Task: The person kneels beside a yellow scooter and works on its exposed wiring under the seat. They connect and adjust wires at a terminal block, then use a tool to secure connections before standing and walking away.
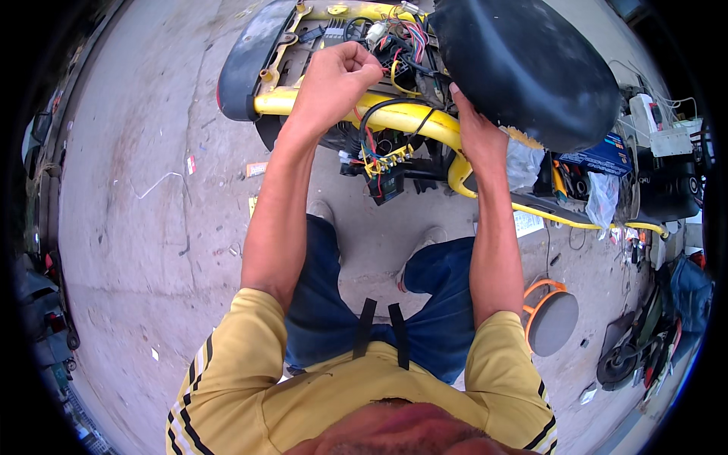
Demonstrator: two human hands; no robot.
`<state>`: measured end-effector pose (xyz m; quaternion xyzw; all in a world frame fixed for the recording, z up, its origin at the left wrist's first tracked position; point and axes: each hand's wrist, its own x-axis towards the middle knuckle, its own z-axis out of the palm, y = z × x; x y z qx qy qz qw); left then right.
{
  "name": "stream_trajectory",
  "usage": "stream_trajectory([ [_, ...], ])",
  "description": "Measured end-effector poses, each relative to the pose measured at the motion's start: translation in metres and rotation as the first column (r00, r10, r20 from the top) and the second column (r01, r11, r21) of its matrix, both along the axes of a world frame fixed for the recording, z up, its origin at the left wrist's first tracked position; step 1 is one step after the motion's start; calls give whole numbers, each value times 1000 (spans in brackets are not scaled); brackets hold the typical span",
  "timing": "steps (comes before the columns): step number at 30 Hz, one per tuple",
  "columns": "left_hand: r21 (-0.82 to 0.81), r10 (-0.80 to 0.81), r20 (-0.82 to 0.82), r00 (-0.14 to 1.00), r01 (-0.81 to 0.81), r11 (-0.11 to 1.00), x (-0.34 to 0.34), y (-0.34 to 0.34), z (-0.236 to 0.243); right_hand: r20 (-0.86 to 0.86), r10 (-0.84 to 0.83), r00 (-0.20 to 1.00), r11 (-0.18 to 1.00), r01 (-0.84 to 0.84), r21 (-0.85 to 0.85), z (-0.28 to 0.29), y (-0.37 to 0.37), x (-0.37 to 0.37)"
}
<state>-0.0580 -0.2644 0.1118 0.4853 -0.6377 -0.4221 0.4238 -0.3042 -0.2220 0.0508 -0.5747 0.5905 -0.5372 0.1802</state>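
My left hand [337, 83] has its thumb and fingers pinched on a thin red wire [382, 69] above the yellow tubular frame [409, 114] of a vehicle. Beside it, exposed wiring [413, 45] with white connectors and a yellow cable fills the frame's opening. My right hand [479, 129] is closed at the edge of the tilted black seat [531, 64], by a black cable; its fingers are largely hidden, so what they grip is unclear. Below the tube hangs a black box [385, 186] under a row of yellow connectors with red, blue and black wires.
A blue box [595, 155], plastic bags [601, 199], a white power strip [648, 121] and black equipment [667, 189] crowd the right. An orange stool with a grey top [552, 322] stands near my right elbow. Parts [629, 349] lie along the right edge; small scraps dot the concrete floor [136, 227].
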Motion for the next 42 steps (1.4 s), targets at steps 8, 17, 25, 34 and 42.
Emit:
stream_trajectory([
  [8,-44,93,119,988,-88,995,-10,4,5,4,60,998,998,-60,12,9,-1,11],
  [17,-199,206,88,975,-185,962,-16,-7,-17,-157,122,980,966,-81,245,31,6,8],
  [25,-115,-38,-1,999,38,993,-5,-3,-5,-79,312,947,870,-251,424,31,-5,9],
  [34,-237,19,239,971,40,971,-2,-2,-8,162,54,985,951,-100,292,14,-8,8],
  [42,-574,157,560,814,244,782,-13,7,-3,93,224,970,918,-242,316,13,-18,4],
])
